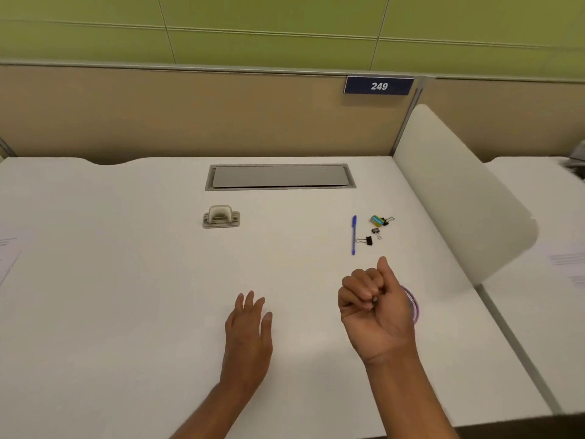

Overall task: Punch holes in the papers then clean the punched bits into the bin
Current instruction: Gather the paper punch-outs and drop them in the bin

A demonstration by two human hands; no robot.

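A white counter [126, 280] is stretching out below a beige partition, which is carrying a blue sign [379, 86] reading 249, with a green wall rising behind it. A grey hatch [280, 176] is sitting recessed in the counter near its far edge; its lid is lying closed, so anything inside is hidden. The pale grey hole punch [221, 217] is standing just in front of the hatch, towards its left end, well apart from both hands. To the right, a blue pen [354, 235] is lying beside three binder clips [376, 231], one of them brightly coloured. The left hand [250, 331] is lying palm down with its fingers straight, holding nothing. The right hand [373, 308] is hovering with its fingers curled into a fist and the thumb pointing up; whether anything small is lying inside it cannot be told. A blurred purple ring shape [412, 304] is showing behind that hand. Printed papers [5, 258] are peeking in at the left edge, and more sheets [566, 264] are lying beyond a white divider [459, 191] on the right.
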